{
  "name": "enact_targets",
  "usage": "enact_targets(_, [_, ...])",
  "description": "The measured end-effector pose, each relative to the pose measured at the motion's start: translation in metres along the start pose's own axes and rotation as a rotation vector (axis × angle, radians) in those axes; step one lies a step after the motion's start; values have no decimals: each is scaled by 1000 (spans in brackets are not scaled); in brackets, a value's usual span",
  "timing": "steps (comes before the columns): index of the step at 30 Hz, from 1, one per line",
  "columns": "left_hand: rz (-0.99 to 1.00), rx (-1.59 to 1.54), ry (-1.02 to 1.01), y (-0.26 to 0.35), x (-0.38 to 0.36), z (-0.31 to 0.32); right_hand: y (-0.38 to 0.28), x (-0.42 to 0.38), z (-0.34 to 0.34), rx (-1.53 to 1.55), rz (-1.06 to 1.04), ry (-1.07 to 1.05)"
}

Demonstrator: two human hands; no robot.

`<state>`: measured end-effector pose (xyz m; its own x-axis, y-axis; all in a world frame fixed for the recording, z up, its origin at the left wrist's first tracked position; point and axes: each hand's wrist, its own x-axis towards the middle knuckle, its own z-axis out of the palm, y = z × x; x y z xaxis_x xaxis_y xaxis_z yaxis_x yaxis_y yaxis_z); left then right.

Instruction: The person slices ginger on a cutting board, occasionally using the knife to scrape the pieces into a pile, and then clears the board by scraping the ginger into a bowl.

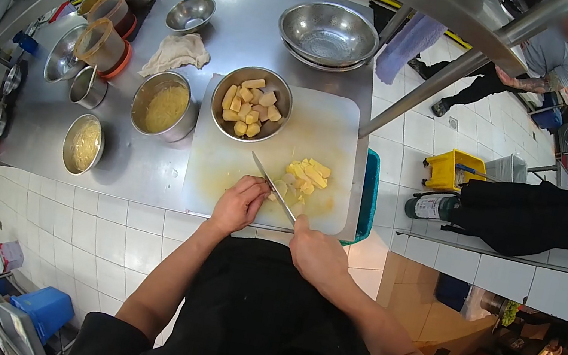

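Observation:
My right hand [317, 250] grips the handle of a knife [272, 185] whose blade slants up to the left over a white cutting board [338, 130]. My left hand [239, 202] rests on the board with its fingers curled on a yellow potato piece beside the blade. A pile of cut yellow pieces [307, 176] lies just right of the blade. At the board's far left stands a metal bowl [251, 104] holding several peeled potato chunks.
On the steel counter [250, 27] stand a pot of yellow mash [165, 107], a smaller bowl of shreds [83, 144], empty metal bowls [328, 33], a cloth [177, 52] and tubs [102, 43]. Another person [540, 59] stands at the far right on the tiled floor.

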<state>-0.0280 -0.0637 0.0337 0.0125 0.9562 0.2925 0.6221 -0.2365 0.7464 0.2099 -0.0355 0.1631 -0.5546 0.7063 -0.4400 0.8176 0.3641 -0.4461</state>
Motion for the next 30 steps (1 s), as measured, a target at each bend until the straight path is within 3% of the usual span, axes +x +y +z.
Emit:
enact_targets(2, [10,1,6,0,-2,1,12,19,27,-18,-22,18])
enact_targets(8, [-3,4,15,-1,-1,3,5,10,8,-30,-18,15])
enact_targets(11, [55,33,36,-3,-4,5,14,24,31,-44,-17,18])
enact_targets(15, [38,37,30,-2,-7,3,2,14,-1,-17,-59,20])
enact_targets(18, [58,51,47,-4,-3,5,10,23,27,-28,-53,67])
enact_targets(24, [84,85,41,0,-3,4,-3,10,-2,-14,-59,35])
enact_targets(26, [76,98,45,-1,-6,5,12,28,29,-21,-54,52])
enact_targets(30, [95,114,50,-1,-7,4,16,34,18,-35,-54,25])
